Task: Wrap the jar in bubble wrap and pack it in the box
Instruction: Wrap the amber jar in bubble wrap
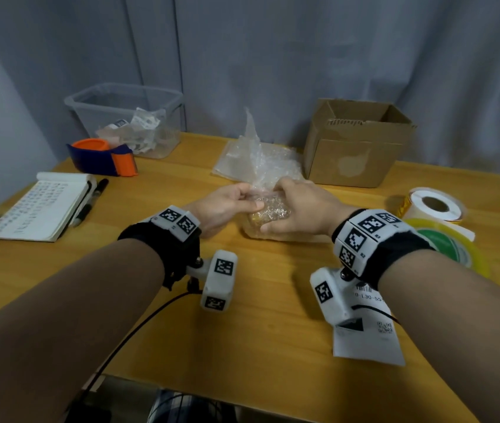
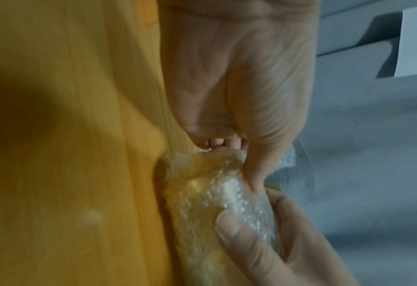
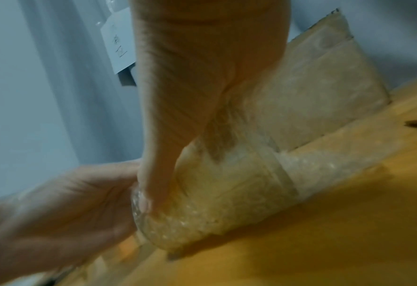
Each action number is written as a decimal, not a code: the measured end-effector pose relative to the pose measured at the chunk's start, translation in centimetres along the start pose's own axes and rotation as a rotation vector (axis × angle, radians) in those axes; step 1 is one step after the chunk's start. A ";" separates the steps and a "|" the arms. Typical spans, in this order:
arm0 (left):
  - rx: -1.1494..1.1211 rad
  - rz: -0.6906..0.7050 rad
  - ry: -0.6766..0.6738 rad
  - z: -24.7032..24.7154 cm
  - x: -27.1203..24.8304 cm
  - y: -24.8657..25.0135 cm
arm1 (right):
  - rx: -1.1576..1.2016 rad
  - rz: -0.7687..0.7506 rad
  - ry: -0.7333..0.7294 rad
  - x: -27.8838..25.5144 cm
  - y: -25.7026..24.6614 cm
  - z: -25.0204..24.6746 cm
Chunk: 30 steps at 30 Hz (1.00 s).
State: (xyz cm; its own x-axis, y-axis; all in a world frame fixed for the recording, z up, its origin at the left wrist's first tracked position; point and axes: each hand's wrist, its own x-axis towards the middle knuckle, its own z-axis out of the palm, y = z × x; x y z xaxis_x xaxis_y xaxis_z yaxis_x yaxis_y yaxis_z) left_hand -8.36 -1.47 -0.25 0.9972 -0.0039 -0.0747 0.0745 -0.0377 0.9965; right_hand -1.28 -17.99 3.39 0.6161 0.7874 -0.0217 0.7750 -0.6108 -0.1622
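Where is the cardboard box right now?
In the head view the cardboard box stands open at the far right of the table, against the curtain, just right of the spare bubble wrap and beyond the right hand.

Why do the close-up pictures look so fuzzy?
Left wrist view: too close, so the bubble-wrapped jar and wooden table blur, with a dark shadow at left. Right wrist view: smeary too. Head view: sharper, edges bent.

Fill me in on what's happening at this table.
A person is wrapping a jar in bubble wrap on the wooden table. The left hand pinches the wrap at one end; the right hand grips the bundle. The cardboard box stands open behind, with nothing packed yet.
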 end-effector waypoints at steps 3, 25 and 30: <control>0.009 0.009 0.012 0.1 0.0 -0.1 | 0.154 0.019 -0.029 0.2 0.1 -0.3; 0.041 0.044 0.033 -0.3 0.5 0.2 | -0.336 -0.233 0.218 0.4 -2.0 -8.6; -0.013 0.071 0.076 -0.2 0.6 -0.3 | -0.252 -0.119 0.045 -1.8 -3.0 -6.6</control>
State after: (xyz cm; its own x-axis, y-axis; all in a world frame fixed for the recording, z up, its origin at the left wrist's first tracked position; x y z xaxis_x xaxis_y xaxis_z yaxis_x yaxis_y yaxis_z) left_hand -7.83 -1.26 -0.61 0.9976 0.0694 -0.0012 0.0031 -0.0275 0.9996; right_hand -3.77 -18.11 10.47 0.5200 0.8537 0.0274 0.8493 -0.5202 0.0894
